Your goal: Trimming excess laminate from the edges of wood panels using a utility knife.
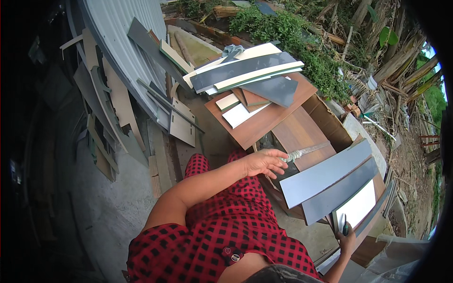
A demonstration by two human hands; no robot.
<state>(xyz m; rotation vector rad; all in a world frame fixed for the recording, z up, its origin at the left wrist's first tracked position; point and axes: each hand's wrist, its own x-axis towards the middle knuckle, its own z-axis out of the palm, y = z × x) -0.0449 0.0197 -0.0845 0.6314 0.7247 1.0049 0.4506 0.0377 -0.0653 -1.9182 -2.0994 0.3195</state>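
My left hand (265, 162) is stretched out over the pile with its fingers apart and holds nothing. Its fingertips are beside the wrapped, pale handle of a long thin blade (315, 148) lying on a brown wood-grain board (299, 130); whether they touch it I cannot tell. At the lower right, my right hand (347, 241) is closed round a small dark green and black object (345, 229), its kind unclear, at the end of a white board (360, 205). Left of that lie a dark grey board (340, 191) and a light grey board (326, 173).
Ahead, more grey, white and cream strips (247, 70) are stacked on a brown panel (264, 125). Offcuts (181, 123) lean against a corrugated metal sheet (130, 47) on the left. An open cardboard box (330, 120) stands behind the boards, with plants (283, 35) beyond.
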